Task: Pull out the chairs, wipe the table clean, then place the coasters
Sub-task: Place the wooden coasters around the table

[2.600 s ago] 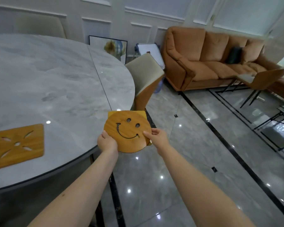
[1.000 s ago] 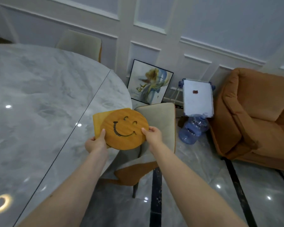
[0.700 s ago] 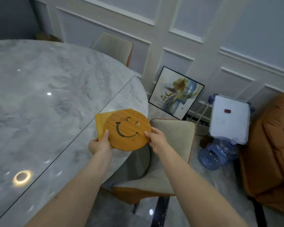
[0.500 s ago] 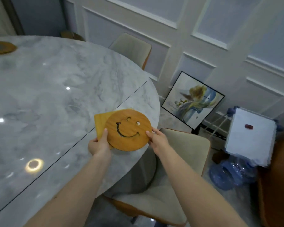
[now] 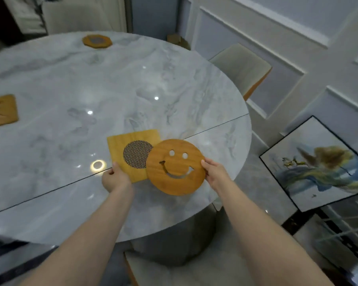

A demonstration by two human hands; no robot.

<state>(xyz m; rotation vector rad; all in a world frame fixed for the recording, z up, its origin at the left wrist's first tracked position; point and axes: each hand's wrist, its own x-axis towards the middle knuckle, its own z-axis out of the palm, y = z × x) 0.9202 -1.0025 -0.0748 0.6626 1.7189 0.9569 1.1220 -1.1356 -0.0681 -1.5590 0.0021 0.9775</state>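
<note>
- Near the worktop (image 5: 194, 83) edge, left hand (image 5: 115, 179) pinches the square coaster (image 5: 132, 153); right hand (image 5: 215, 172) pinches the round coaster (image 5: 175, 167).
- Both grips sit at the rims; either coaster could tilt, slip and clatter down.

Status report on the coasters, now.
Left hand grips square coaster; right hand grips smiley coaster. Both over table. Two coasters already placed. Nothing obstructing.

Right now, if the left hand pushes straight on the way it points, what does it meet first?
Nothing but bare tabletop, most likely. The left hand holds the square coaster and points up-table; the octagonal coaster lies far beyond, slightly left. Height above the marble is unclear.
</note>
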